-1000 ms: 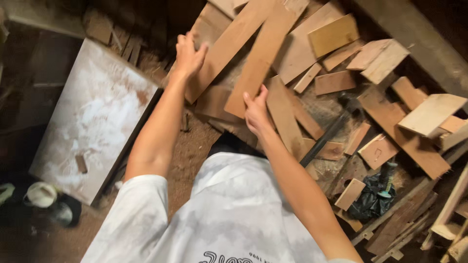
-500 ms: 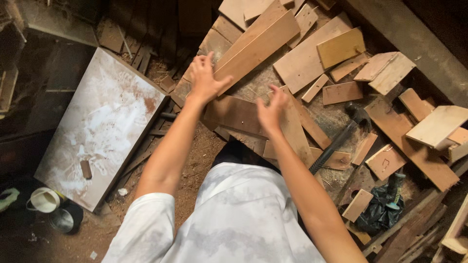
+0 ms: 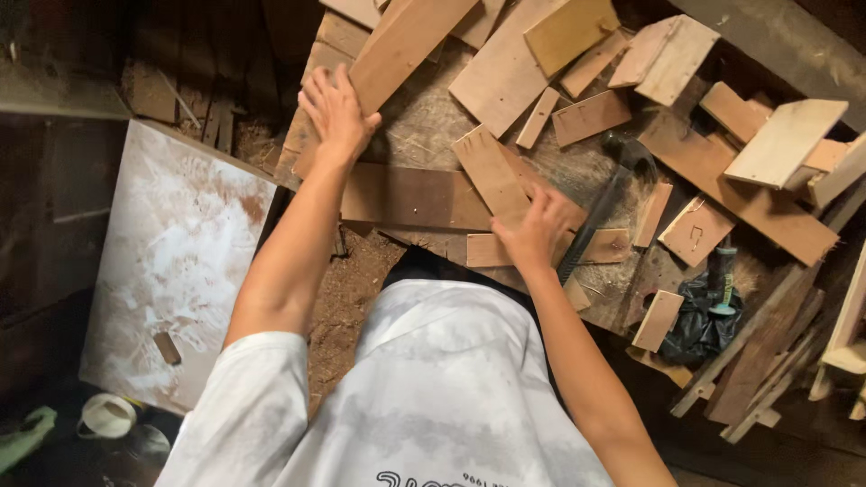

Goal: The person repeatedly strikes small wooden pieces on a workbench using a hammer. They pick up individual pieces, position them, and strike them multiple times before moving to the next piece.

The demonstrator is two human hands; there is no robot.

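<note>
My left hand point(image 3: 338, 113) lies with spread fingers on the lower end of a long wooden plank point(image 3: 406, 36), the thumb hooked over its edge. The plank runs up and to the right over the pile. My right hand point(image 3: 534, 233) grips the near end of a short, angled board point(image 3: 487, 167). That board rests across a wide dark plank point(image 3: 406, 197) lying flat. Several more offcuts surround both hands. My white shirt fills the bottom of the view.
A hammer point(image 3: 600, 212) with a dark handle lies just right of my right hand. A white dusty panel point(image 3: 171, 261) is on the left, a white cup point(image 3: 106, 415) below it. A black bag point(image 3: 699, 320) and long slats point(image 3: 767, 343) are at the right.
Both hands have come nearer and lower in the view as the camera shifted. The right hand has moved from the long plank's end onto the short angled board.
</note>
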